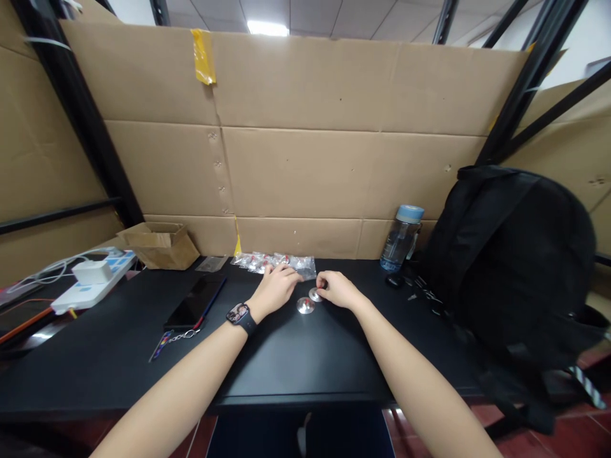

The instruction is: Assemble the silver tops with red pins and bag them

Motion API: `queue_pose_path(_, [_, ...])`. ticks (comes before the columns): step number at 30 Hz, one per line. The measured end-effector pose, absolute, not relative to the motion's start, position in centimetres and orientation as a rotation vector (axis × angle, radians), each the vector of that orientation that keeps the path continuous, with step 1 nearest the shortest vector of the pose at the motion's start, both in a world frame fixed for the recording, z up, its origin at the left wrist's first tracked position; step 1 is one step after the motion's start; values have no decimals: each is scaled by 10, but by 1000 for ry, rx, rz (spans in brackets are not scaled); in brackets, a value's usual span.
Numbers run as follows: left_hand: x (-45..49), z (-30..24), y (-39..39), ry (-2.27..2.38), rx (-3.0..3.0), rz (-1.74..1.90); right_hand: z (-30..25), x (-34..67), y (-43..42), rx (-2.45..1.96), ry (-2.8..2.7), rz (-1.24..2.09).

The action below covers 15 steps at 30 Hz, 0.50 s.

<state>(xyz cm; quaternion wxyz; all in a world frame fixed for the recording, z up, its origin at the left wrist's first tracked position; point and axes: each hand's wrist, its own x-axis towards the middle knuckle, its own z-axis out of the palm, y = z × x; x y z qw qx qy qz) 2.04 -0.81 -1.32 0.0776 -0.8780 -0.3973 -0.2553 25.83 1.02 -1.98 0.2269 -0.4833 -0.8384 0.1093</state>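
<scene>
My right hand (338,289) pinches the edge of a small shiny metal disc (315,294), which is tilted or flat on the black desk; I cannot tell which. A second silver disc (306,306) with a red mark at its centre lies just nearer to me, on its left. My left hand (277,287), with a smartwatch (240,314) on its wrist, rests by the front of a row of clear plastic packets (248,261) with small red bits inside. Its fingers are stretched out over the packets, and its palm side is hidden.
On the left lie a phone (196,302) with a keychain (165,343), a paper box (160,245) and a white power strip (93,286). At right stand a water bottle (401,238) and a black backpack (515,267). Cardboard (305,172) walls the back.
</scene>
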Motion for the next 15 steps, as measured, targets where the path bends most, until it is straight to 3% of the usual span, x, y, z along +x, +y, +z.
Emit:
queue_pose_path(7, [34,-6,-32,-888,-2850,-538,-15,257,4,-1406,-2345,323])
queue_pose_path(15, [30,-8,-27,-882,-2729,-513,-1,249,-7,-1657,-2392,196])
